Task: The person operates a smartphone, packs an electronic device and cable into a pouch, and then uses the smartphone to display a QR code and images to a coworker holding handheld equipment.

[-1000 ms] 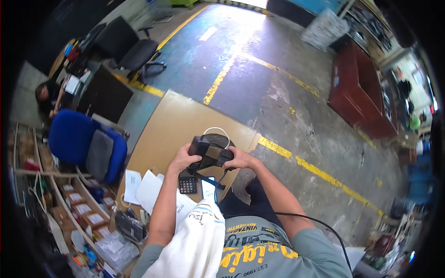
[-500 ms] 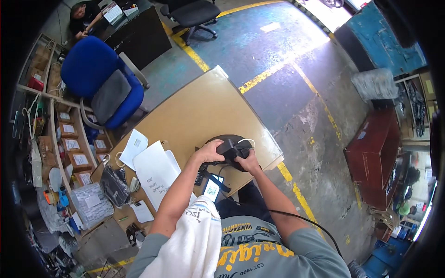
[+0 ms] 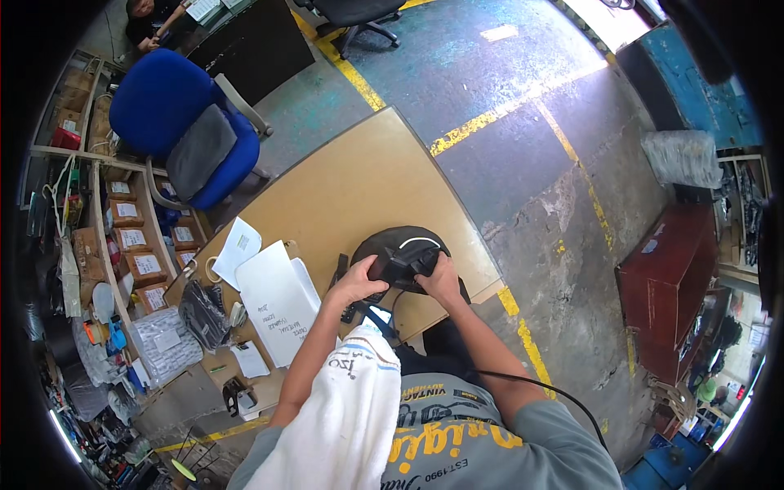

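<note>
Both of my hands are closed around a black, boxy device (image 3: 406, 263) at the near edge of the tan table (image 3: 367, 180). My left hand (image 3: 359, 282) grips its left side, thumb pointing inward. My right hand (image 3: 441, 280) holds the right side, its fingers partly hidden by the device. A rounded black thing (image 3: 380, 241), perhaps a bag or a cap, lies just behind and under it, and a thin white cord (image 3: 420, 241) arches across the top. The device's exact kind is unclear. Below my hands hangs a card with a blue edge (image 3: 376, 318).
White papers (image 3: 278, 306) lie left of my forearm, beside a plastic-wrapped black item (image 3: 204, 314). A blue chair (image 3: 159, 102) stands beyond the table. Shelves with small boxes (image 3: 132, 238) line the left, and a dark red cabinet (image 3: 665, 290) stands right. A black cable (image 3: 563, 392) passes my right arm.
The view has shifted slightly. My left hand has moved lower along the device, which now sits tilted differently, with the white cord lying across its top. Both hands keep hold.
</note>
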`<state>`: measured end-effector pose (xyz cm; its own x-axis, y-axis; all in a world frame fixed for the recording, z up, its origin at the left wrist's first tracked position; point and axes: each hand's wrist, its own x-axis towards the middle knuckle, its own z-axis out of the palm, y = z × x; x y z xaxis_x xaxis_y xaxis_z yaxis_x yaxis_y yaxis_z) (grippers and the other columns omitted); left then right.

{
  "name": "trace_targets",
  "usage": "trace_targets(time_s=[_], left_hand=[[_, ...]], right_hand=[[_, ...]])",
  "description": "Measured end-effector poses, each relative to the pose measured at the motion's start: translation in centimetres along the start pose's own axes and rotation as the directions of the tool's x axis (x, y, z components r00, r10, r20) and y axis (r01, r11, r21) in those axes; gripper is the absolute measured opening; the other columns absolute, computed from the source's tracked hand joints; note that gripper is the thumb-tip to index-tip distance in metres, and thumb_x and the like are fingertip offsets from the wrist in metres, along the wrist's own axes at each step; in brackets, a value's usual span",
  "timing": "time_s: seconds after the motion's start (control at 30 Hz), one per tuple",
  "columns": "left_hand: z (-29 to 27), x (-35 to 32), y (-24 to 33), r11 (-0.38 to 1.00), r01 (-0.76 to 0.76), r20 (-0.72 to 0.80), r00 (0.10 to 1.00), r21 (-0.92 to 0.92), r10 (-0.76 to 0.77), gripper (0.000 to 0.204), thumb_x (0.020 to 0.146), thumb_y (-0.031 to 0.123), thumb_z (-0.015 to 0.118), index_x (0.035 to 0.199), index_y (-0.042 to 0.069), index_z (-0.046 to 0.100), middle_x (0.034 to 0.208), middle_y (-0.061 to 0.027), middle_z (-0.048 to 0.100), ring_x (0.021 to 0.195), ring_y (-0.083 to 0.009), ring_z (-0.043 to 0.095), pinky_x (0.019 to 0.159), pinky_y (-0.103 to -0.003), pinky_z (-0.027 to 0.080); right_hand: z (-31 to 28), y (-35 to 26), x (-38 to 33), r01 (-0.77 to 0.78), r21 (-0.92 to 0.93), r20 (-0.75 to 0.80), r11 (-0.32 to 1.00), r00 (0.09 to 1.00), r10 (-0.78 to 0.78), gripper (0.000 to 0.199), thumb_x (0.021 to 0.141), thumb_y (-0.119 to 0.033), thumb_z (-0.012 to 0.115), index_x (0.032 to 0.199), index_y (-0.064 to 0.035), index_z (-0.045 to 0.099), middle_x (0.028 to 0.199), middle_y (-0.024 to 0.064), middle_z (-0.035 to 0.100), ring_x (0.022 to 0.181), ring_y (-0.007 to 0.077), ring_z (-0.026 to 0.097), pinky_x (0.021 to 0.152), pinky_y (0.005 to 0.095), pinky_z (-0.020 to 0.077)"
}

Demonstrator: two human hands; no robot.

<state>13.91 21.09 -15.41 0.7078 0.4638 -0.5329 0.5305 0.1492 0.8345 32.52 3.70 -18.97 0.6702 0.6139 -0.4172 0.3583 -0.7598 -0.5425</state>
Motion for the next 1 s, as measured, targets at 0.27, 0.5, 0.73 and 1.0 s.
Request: trace_targets(time_s=[0.27, 0.5, 0.73, 1.0], left_hand=[[1.6, 1.6, 6.5, 0.714, -0.142, 0.226, 0.974, 0.685, -0.023, 0.054, 0.07, 0.016, 0.075, 0.123, 0.012, 0.068, 0.113, -0.0113, 0.069, 0.099, -0.034, 0.065, 0.087, -0.037, 0.049], [2.9, 3.6, 7.6, 0.492, -0.161, 0.245, 0.963, 0.856, -0.112, 0.055, 0.07, 0.018, 0.078, 0.124, 0.015, 0.069, 0.126, -0.0108, 0.062, 0.11, -0.0362, 0.064, 0.091, -0.046, 0.048], [3.1, 5.0, 3.6, 0.525, -0.215, 0.185, 0.977, 0.824, 0.109, 0.059, 0.067, 0.014, 0.082, 0.124, 0.014, 0.068, 0.133, -0.0124, 0.059, 0.099, -0.0382, 0.067, 0.088, -0.051, 0.046], [2.6, 4.6, 4.0, 0.631, -0.229, 0.094, 0.966, 0.741, 0.24, 0.068, 0.069, 0.015, 0.081, 0.134, 0.013, 0.06, 0.14, -0.0138, 0.056, 0.099, -0.0392, 0.065, 0.09, -0.05, 0.045]], right_hand=[[-7.5, -5.1, -2.4, 0.399, -0.355, -0.038, 0.845, 0.897, -0.44, 0.089, 0.066, -0.034, 0.088, 0.137, 0.0027, 0.048, 0.135, 0.026, 0.053, 0.123, 0.0393, 0.056, 0.104, 0.052, 0.043], [-7.6, -4.4, -2.6, 0.141, -0.363, -0.111, 0.921, 0.975, -0.193, 0.087, 0.063, -0.034, 0.087, 0.137, -0.0029, 0.051, 0.14, 0.02, 0.05, 0.129, 0.0345, 0.048, 0.113, 0.0557, 0.029], [-5.4, -6.1, -1.2, 0.567, -0.396, -0.044, 0.722, 0.774, -0.632, 0.074, 0.068, -0.035, 0.086, 0.13, -0.01, 0.056, 0.13, 0.0105, 0.057, 0.115, 0.0297, 0.055, 0.116, 0.0561, 0.0275], [-3.3, -5.0, 2.8, 0.606, -0.442, 0.165, 0.661, 0.779, -0.605, 0.06, 0.072, -0.039, 0.083, 0.123, -0.0162, 0.061, 0.113, 0.0041, 0.062, 0.105, 0.028, 0.063, 0.109, 0.0587, 0.0356]])
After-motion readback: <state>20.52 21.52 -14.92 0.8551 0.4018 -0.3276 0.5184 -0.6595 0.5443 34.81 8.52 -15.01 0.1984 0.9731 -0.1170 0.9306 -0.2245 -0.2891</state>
